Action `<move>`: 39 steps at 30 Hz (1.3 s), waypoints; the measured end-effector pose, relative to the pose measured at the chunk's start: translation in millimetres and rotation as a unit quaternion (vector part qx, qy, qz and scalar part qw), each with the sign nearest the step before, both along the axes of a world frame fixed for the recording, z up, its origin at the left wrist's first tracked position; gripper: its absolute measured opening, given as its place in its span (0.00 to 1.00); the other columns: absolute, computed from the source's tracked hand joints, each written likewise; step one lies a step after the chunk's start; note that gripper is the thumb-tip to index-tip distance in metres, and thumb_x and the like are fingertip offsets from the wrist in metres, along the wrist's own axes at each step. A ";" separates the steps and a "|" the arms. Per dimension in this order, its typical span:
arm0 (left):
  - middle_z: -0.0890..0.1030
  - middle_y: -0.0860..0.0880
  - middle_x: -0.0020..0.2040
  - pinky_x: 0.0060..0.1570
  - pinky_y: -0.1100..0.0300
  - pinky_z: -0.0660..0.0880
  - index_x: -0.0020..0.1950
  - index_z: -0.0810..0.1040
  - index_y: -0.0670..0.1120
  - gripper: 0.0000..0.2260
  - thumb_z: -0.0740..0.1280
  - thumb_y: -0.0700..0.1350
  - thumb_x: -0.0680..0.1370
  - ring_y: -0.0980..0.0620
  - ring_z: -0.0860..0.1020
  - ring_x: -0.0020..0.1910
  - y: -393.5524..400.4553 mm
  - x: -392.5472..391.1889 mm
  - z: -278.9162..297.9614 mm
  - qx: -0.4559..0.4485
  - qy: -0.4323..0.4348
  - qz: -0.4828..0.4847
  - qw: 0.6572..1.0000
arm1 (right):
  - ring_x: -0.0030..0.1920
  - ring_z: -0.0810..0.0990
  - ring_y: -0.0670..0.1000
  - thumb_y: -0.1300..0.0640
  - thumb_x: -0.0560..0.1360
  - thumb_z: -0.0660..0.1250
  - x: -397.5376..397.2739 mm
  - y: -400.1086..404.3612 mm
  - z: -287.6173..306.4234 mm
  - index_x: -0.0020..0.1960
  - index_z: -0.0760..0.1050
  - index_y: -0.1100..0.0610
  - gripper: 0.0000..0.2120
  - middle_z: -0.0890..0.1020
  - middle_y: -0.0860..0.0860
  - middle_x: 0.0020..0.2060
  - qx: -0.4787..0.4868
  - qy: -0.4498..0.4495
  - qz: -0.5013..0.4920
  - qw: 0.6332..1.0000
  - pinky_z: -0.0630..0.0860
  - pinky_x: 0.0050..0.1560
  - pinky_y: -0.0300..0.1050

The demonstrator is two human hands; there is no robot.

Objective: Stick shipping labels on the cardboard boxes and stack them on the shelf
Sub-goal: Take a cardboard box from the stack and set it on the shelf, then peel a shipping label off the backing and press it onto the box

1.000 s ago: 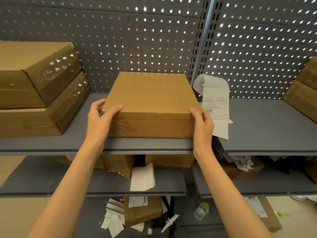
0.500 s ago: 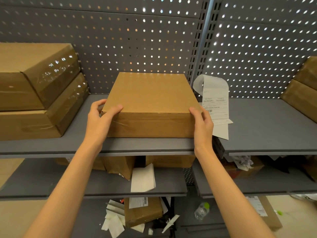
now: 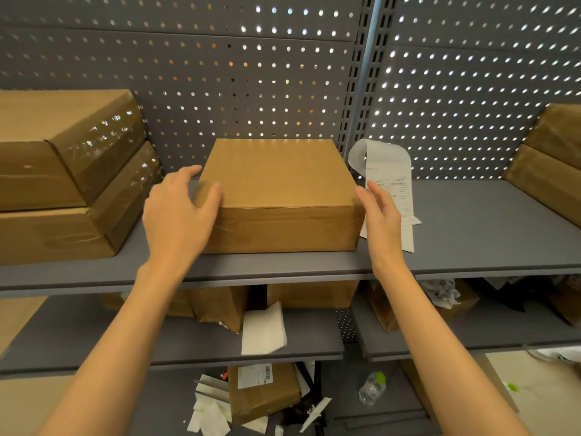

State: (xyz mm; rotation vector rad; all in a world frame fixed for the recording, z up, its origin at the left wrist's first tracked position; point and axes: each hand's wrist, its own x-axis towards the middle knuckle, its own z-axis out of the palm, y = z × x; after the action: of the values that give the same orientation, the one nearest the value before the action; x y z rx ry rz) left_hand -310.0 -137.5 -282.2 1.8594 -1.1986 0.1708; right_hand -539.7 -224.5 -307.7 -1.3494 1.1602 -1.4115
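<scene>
Dim, warm light, bright backlit perforated panel (image 3: pixel 471 89) holes, tape glare, wide-angle bowing at edges.

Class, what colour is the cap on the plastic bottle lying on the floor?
Bright green cap, seen in the head view.

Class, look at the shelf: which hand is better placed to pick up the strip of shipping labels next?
The right hand. It is open just off the cardboard box, directly in front of the label strip. The left hand is at the box's far side, with the box between.
</scene>
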 end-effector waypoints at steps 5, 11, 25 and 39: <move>0.81 0.42 0.54 0.50 0.49 0.70 0.58 0.79 0.44 0.17 0.61 0.52 0.77 0.40 0.76 0.52 -10.1 -7.5 7.5 -0.017 -0.160 -0.005 0.987 | 0.65 0.70 0.49 0.51 0.80 0.57 -14.9 1.5 6.6 0.68 0.69 0.56 0.18 0.74 0.51 0.64 -0.116 0.224 -0.082 0.964 0.65 0.64 0.42; 0.82 0.41 0.43 0.42 0.51 0.70 0.48 0.81 0.42 0.10 0.66 0.47 0.75 0.39 0.77 0.43 -21.7 -21.8 14.3 -0.033 -0.239 -0.037 0.970 | 0.62 0.70 0.52 0.53 0.79 0.59 -23.0 3.7 15.4 0.66 0.70 0.57 0.17 0.75 0.52 0.61 -0.180 0.410 -0.132 0.884 0.65 0.58 0.42; 0.81 0.42 0.40 0.39 0.57 0.59 0.45 0.81 0.42 0.08 0.67 0.46 0.74 0.40 0.77 0.40 -45.8 -60.1 18.6 -0.063 -0.257 -0.108 0.958 | 0.58 0.73 0.54 0.53 0.79 0.59 -46.3 3.6 22.4 0.64 0.72 0.57 0.16 0.76 0.53 0.58 -0.170 0.485 -0.175 0.840 0.69 0.53 0.46; 0.81 0.45 0.47 0.43 0.57 0.62 0.50 0.80 0.43 0.10 0.63 0.48 0.77 0.43 0.76 0.47 -85.8 -134.2 26.5 -0.058 -0.241 -0.101 0.963 | 0.55 0.74 0.53 0.54 0.78 0.60 -104.1 -49.7 22.1 0.62 0.73 0.57 0.15 0.77 0.53 0.56 -0.191 0.486 -0.128 0.843 0.67 0.52 0.43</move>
State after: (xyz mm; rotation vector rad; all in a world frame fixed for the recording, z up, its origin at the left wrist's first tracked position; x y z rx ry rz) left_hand -444.2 -223.3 -255.7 1.6260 -1.6606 0.5940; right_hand -643.8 -274.3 -285.6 -2.4245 1.8001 -1.1512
